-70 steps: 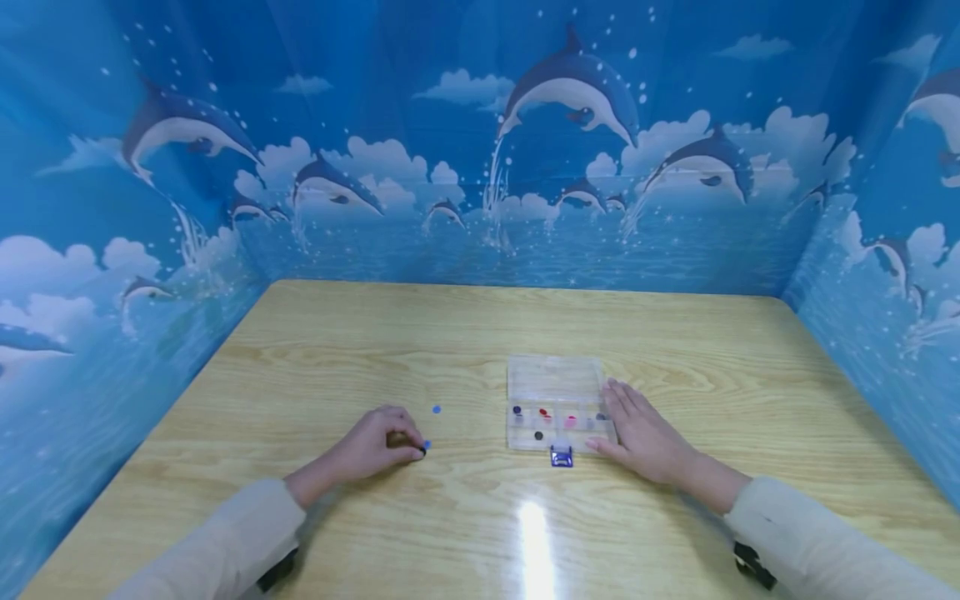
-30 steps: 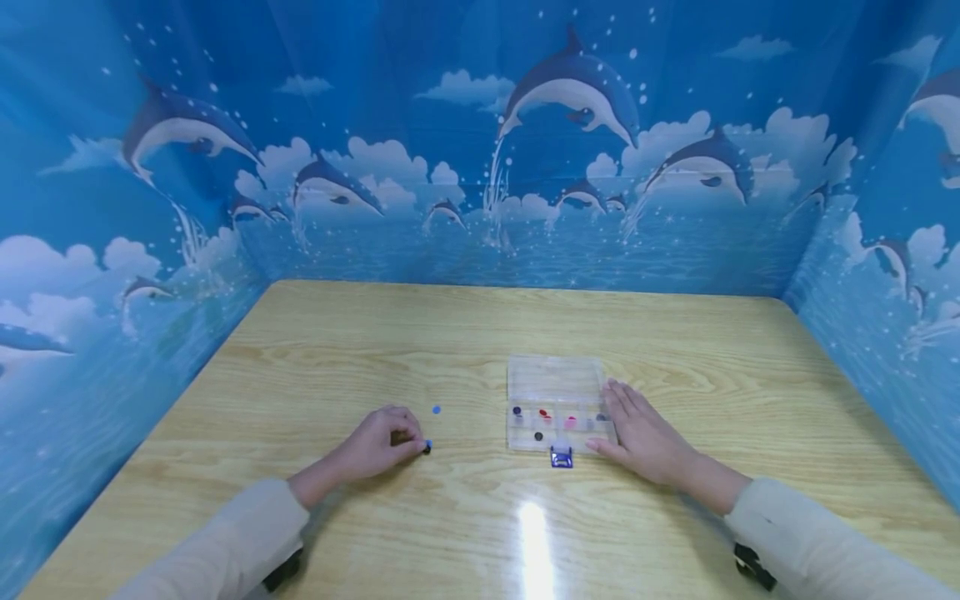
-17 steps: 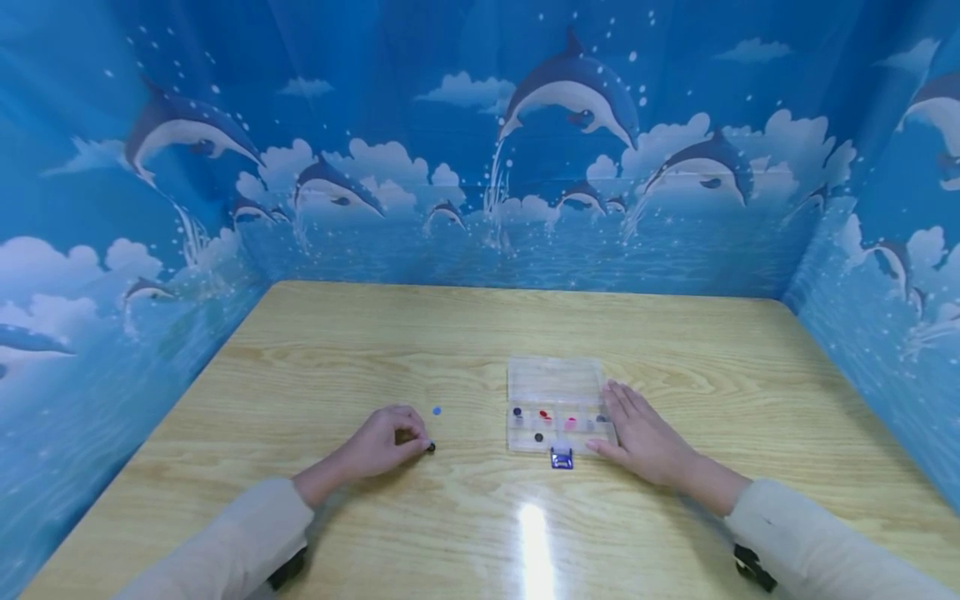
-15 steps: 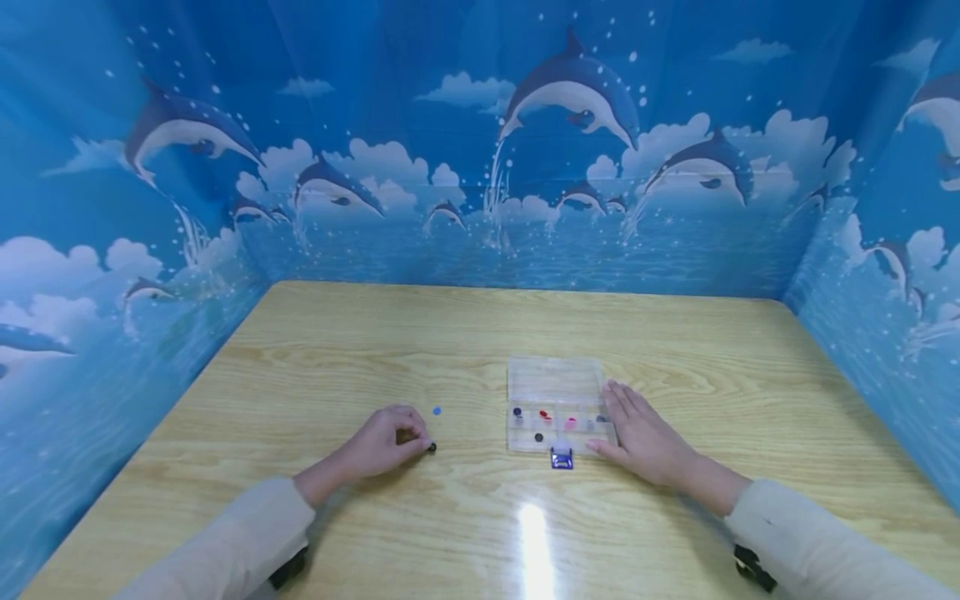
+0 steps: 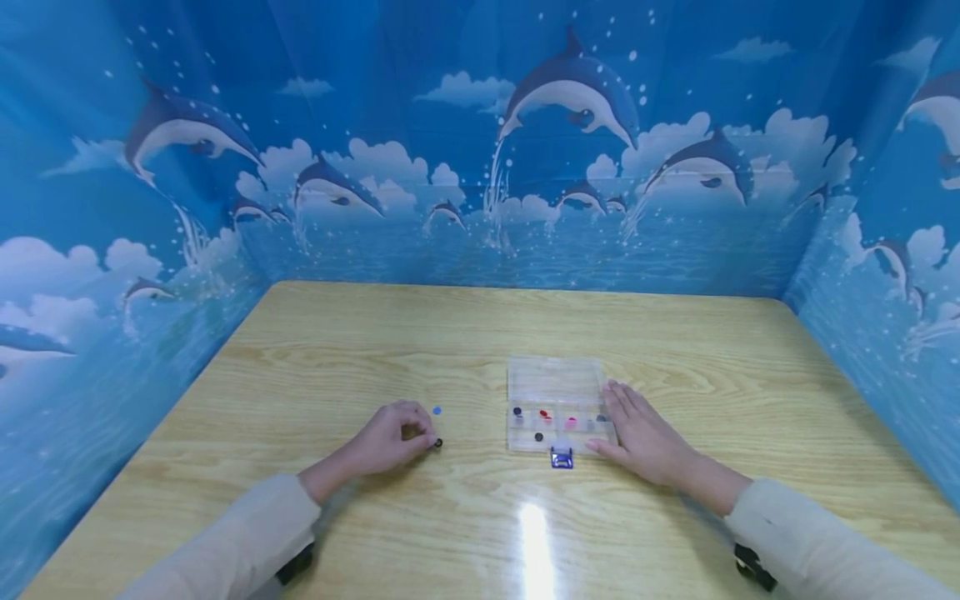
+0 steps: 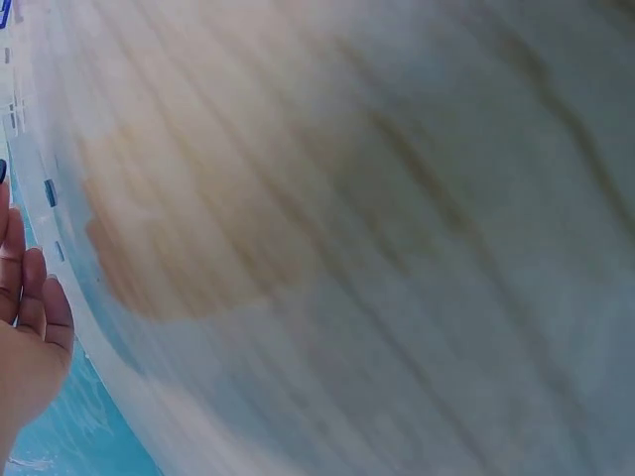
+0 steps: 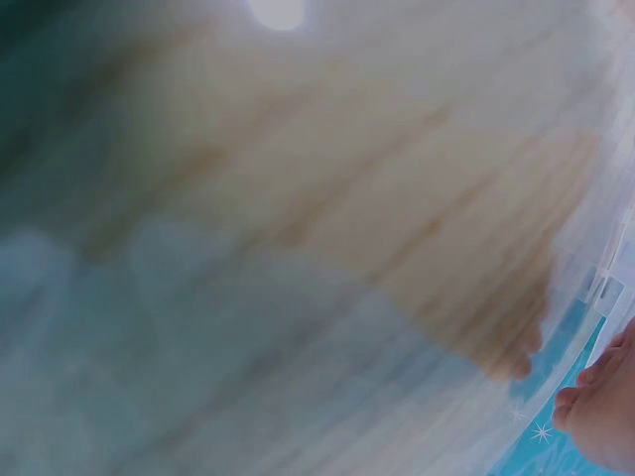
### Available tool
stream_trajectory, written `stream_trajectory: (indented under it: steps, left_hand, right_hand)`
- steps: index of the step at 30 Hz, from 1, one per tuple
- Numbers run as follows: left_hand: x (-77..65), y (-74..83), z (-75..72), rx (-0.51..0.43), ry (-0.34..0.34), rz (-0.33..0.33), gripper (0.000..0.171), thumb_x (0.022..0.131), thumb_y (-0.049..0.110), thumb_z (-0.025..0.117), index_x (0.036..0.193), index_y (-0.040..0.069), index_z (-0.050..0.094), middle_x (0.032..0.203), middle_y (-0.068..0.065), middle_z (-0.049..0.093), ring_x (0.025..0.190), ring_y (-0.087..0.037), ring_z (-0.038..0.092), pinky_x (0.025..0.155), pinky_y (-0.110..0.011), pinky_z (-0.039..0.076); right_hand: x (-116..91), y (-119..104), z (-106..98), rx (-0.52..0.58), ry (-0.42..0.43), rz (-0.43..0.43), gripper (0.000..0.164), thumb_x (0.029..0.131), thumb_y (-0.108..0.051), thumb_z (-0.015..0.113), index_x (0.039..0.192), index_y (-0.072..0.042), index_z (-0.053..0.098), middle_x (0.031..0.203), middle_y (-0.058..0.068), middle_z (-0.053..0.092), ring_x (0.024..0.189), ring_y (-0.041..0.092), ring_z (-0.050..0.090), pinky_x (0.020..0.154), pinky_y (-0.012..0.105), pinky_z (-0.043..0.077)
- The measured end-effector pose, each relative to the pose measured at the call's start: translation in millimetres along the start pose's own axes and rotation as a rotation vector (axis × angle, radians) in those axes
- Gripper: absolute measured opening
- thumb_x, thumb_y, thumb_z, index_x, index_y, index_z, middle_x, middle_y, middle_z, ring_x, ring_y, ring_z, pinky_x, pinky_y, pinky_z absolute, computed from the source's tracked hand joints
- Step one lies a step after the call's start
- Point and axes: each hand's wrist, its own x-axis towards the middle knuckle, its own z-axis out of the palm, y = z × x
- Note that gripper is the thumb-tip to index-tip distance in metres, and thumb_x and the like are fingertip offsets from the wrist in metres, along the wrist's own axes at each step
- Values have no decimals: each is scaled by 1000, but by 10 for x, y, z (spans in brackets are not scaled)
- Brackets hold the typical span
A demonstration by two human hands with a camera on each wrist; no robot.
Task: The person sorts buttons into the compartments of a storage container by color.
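Observation:
My left hand pinches a small dark round piece, which looks like a button, between thumb and fingertips, low over the table. Its dark edge also shows at the fingertips in the left wrist view. Just beyond the fingers lies a small blue disc; the left wrist view has two blue pieces on the table. A clear plastic compartment box stands with its lid raised, several dark, red and pink pieces inside. My right hand lies against its right side, fingers straight, thumb over the front corner.
A blue latch sticks out at the front of the box. The wood-grain table ends at a blue dolphin-printed curtain behind and at both sides.
My left hand has shifted a little to the right with the dark button. A blue disc beside its fingertips is now hidden in the head view. Right hand and box stay put.

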Motion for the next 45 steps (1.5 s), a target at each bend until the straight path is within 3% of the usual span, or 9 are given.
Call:
stream_trajectory:
  steps: [10, 18, 28, 45]
  left_hand:
    - [46, 35, 43, -15, 14, 20, 6, 80, 8, 69, 75, 10, 69, 80, 2, 66, 86, -13, 55, 82, -26, 42]
    - [97, 61, 71, -56, 3, -32, 5, 81, 10, 68, 77, 12, 68, 82, 3, 64, 88, -13, 55, 86, -27, 44]
    - [159, 75, 118, -40, 38, 38, 5, 81, 8, 67, 76, 9, 68, 83, -2, 67, 84, -15, 58, 81, -27, 44]
    - [241, 160, 166, -63, 24, 41, 5, 81, 9, 67, 76, 8, 69, 84, -4, 67, 81, -11, 56, 70, -21, 43]
  right_hand:
    - [-2, -1, 9, 1, 3, -7, 79, 92, -46, 49, 138, 14, 26, 146, 32, 23, 135, 46, 23, 111, 52, 19]
    - [2, -5, -5, -5, 5, -6, 79, 92, -45, 49, 137, 15, 26, 146, 33, 24, 135, 46, 24, 111, 53, 20]
    - [3, 4, 0, -2, 4, -5, 80, 92, -46, 49, 138, 14, 25, 146, 32, 23, 135, 45, 24, 111, 52, 20]
    - [10, 13, 0, -9, -1, -9, 80, 91, -47, 49, 138, 14, 26, 146, 32, 23, 135, 46, 24, 111, 53, 20]
